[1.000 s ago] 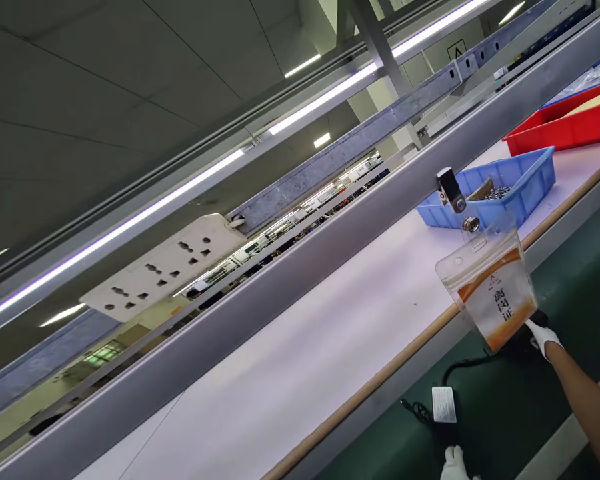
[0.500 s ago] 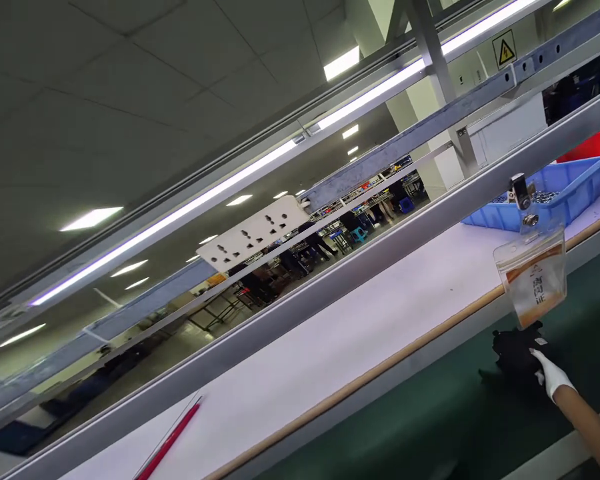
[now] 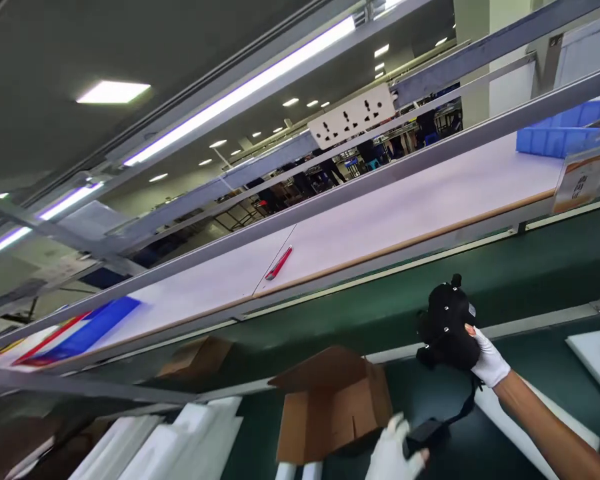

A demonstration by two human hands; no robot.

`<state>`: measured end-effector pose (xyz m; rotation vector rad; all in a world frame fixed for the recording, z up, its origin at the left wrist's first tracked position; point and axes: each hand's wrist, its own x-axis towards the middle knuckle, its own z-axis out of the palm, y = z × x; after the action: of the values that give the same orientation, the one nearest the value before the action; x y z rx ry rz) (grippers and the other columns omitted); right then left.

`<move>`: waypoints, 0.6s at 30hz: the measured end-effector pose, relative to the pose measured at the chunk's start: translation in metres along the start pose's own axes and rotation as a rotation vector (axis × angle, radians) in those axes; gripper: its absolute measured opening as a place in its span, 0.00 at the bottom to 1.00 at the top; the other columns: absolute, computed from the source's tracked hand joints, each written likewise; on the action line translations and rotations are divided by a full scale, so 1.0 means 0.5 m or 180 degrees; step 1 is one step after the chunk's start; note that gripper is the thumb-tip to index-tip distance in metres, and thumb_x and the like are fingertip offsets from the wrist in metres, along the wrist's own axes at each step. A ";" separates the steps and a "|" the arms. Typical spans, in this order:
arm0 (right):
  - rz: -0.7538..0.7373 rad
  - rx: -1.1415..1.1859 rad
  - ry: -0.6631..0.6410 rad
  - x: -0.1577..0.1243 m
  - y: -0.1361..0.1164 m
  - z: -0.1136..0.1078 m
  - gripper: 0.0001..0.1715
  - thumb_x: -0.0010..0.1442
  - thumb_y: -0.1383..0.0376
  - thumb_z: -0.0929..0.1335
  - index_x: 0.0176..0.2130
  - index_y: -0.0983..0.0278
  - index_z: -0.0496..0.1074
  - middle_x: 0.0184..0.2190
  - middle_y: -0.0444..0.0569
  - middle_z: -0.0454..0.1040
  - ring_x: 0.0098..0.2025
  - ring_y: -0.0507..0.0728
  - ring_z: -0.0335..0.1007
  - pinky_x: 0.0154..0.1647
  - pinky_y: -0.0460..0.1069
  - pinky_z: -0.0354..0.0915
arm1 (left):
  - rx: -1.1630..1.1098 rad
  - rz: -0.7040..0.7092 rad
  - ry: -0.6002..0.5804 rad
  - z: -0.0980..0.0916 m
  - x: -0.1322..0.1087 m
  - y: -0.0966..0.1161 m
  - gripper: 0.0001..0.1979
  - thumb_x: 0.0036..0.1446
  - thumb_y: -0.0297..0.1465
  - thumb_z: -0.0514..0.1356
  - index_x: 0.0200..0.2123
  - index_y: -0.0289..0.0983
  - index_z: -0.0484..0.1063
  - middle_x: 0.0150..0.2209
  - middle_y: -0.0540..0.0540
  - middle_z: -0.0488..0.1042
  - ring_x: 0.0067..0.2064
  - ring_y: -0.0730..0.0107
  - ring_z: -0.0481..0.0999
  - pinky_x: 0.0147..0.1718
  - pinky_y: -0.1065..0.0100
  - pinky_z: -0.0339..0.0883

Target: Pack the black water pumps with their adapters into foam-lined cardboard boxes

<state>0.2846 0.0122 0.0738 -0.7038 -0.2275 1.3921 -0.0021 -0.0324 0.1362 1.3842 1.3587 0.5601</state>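
Observation:
My right hand [image 3: 487,357], in a white glove with bare fingertips, grips a bulky black device [image 3: 450,323] with small shiny studs over the green belt. Its exact kind is not clear. From it a black cord [image 3: 464,408] runs down to a small black block [image 3: 429,433]. My left hand [image 3: 394,452], also gloved and blurred, is at the bottom edge with thumb and fingers around the block's left end. Just left of that hand stands an opened brown cardboard box [image 3: 335,407], flaps up.
White foam pieces [image 3: 180,440] lie at lower left, and another foam piece [image 3: 535,427] lies under my right forearm. A red cutter [image 3: 279,263] rests on the white shelf [image 3: 405,213]. A blue bin [image 3: 550,137] stands at right; a clear badge [image 3: 583,180] hangs before it.
The view has swung down and to the left, bringing the cardboard box, foam and my left hand into sight. My right hand still has the black device, now raised with its cord showing.

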 end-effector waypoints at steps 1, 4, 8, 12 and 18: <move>0.0015 -0.0105 -0.0160 -0.031 0.006 0.034 0.17 0.49 0.50 0.74 0.38 0.54 0.78 0.38 0.45 0.81 0.44 0.61 0.76 0.52 0.59 0.70 | -0.0117 -0.0014 -0.0069 -0.006 -0.002 0.009 0.35 0.37 0.52 0.71 0.48 0.40 0.76 0.58 0.34 0.68 0.60 0.38 0.65 0.59 0.43 0.58; 0.0028 -0.0515 -0.0626 -0.120 0.017 0.128 0.25 0.49 0.53 0.75 0.46 0.58 0.76 0.44 0.48 0.79 0.46 0.62 0.75 0.53 0.58 0.68 | -0.1539 0.0460 -0.0651 -0.028 -0.008 0.059 0.49 0.40 0.61 0.63 0.62 0.43 0.63 0.67 0.35 0.57 0.65 0.41 0.59 0.62 0.43 0.55; -0.0203 -0.1207 -0.0970 -0.228 0.050 0.214 0.34 0.46 0.56 0.77 0.50 0.62 0.72 0.48 0.51 0.77 0.50 0.64 0.72 0.55 0.59 0.64 | -0.2209 0.0627 -0.0552 -0.048 -0.038 0.091 0.42 0.42 0.54 0.67 0.58 0.40 0.69 0.63 0.38 0.64 0.65 0.46 0.59 0.65 0.52 0.53; -0.0083 -0.1561 -0.1069 -0.299 0.079 0.229 0.37 0.46 0.55 0.76 0.53 0.59 0.67 0.49 0.50 0.75 0.49 0.62 0.70 0.53 0.58 0.65 | -0.2907 -0.0216 0.0149 -0.046 -0.087 0.034 0.22 0.48 0.47 0.66 0.41 0.38 0.80 0.45 0.43 0.80 0.52 0.54 0.76 0.55 0.57 0.68; -0.0238 -0.3433 -0.0130 -0.273 0.003 0.043 0.20 0.57 0.52 0.67 0.43 0.63 0.69 0.42 0.53 0.76 0.45 0.61 0.71 0.47 0.55 0.66 | -0.3081 -0.0644 0.0412 -0.032 -0.163 -0.042 0.11 0.48 0.45 0.64 0.33 0.49 0.82 0.38 0.53 0.82 0.41 0.60 0.82 0.44 0.64 0.76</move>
<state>0.2451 -0.1104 0.1243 -1.5186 -1.0675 1.1444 -0.0444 -0.1055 0.1502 0.4256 1.0608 1.0042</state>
